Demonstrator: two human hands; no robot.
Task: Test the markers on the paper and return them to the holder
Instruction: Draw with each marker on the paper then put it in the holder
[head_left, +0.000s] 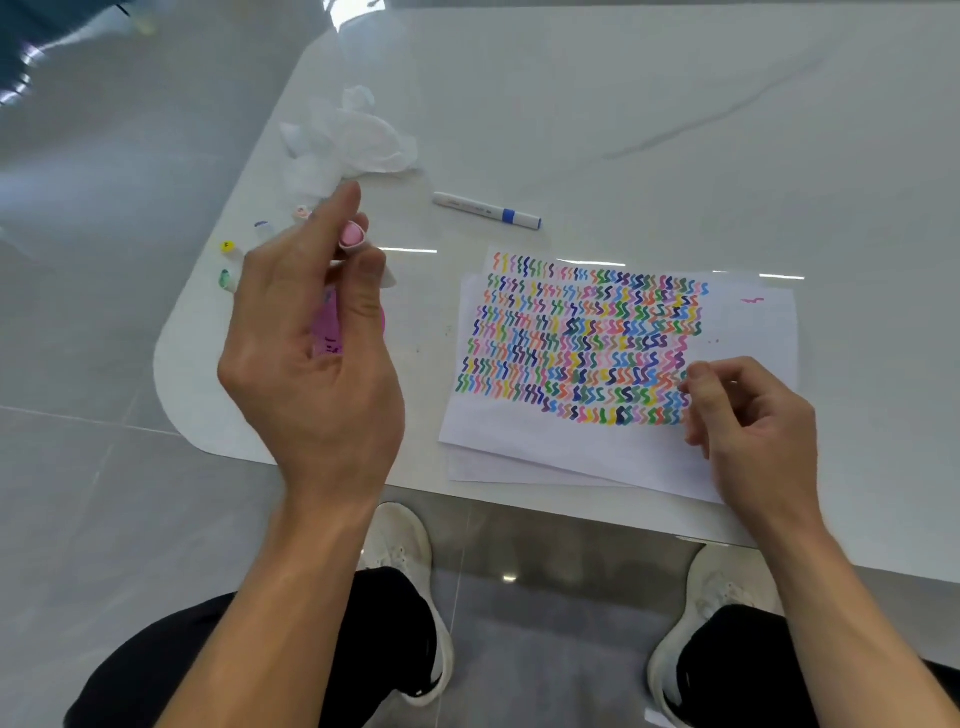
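Though veined, glossy white table under paper; grey floor

White table; on it scribbled paper, blue-banded marker, crumpled plastic

No legible text in view. The blue-banded marker, lying on the table at far centre, carries grey print along its barrel, too small to read. The yellow cap at far left bears an unresolved dark mark.
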